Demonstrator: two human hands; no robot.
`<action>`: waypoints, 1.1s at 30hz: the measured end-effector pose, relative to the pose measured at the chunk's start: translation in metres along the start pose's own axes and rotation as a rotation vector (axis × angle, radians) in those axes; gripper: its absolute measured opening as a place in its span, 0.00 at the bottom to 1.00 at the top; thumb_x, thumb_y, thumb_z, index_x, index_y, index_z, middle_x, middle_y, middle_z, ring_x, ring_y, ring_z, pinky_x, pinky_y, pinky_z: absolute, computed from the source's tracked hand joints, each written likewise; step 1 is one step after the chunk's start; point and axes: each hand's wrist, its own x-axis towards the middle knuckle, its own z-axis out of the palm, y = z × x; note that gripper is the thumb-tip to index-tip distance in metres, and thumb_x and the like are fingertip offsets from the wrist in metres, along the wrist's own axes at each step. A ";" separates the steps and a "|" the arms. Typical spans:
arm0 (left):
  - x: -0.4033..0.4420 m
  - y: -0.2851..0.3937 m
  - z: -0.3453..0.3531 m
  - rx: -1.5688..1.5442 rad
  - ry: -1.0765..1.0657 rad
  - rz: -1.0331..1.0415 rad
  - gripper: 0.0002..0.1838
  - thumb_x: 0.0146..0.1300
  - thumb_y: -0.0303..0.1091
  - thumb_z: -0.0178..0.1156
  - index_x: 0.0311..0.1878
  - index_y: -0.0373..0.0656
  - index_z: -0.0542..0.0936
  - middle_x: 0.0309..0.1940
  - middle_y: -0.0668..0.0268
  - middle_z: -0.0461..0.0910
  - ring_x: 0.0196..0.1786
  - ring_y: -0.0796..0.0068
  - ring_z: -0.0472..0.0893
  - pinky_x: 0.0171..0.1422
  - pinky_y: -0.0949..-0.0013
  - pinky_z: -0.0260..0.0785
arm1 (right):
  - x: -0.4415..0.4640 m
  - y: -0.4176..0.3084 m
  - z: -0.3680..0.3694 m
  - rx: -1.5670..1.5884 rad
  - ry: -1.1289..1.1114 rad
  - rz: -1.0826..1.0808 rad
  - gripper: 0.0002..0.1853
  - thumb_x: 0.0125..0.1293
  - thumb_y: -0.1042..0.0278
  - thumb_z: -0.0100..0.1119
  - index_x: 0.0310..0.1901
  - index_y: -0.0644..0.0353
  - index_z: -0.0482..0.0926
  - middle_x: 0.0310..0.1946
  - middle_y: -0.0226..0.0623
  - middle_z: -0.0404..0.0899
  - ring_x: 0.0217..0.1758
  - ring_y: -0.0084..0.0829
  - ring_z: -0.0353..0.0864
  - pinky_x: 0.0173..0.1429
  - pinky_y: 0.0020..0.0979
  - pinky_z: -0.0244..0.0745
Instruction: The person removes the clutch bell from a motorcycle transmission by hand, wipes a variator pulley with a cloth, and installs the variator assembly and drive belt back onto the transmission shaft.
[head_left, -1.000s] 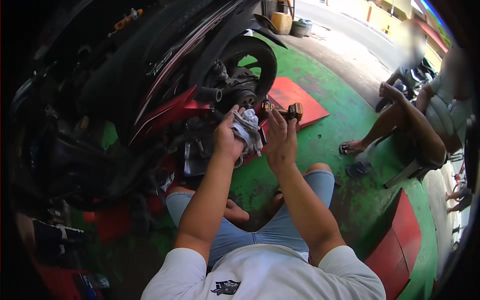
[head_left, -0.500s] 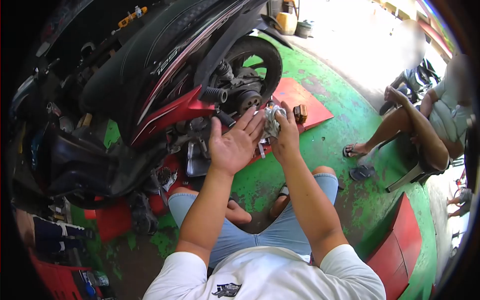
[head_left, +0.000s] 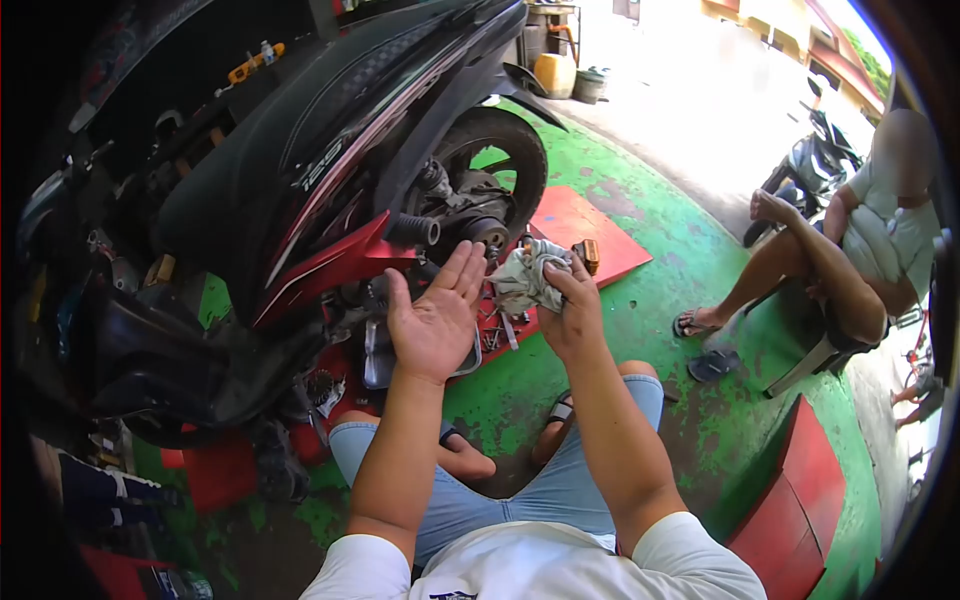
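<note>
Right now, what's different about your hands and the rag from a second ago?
The rag went from the left hand to the right hand, which now grips it. The left hand let go; its palm is open. The scooter and seated person stayed put.

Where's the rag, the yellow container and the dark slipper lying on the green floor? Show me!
Rag [head_left: 522,280]: head view, middle of its crumpled cloth.
Yellow container [head_left: 556,76]: head view, its side.
Dark slipper [head_left: 713,367]: head view, its middle.

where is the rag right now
In the head view, the rag is near the middle, held in the right hand, just right of the open left hand.
</note>
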 end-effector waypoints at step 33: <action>-0.002 -0.051 -0.019 0.593 0.048 -0.157 0.49 0.69 0.73 0.38 0.81 0.46 0.44 0.82 0.56 0.42 0.82 0.57 0.50 0.82 0.59 0.46 | -0.055 0.037 0.022 -0.982 -0.147 -0.663 0.20 0.69 0.77 0.55 0.63 0.62 0.74 0.65 0.43 0.75 0.72 0.37 0.71 0.73 0.34 0.63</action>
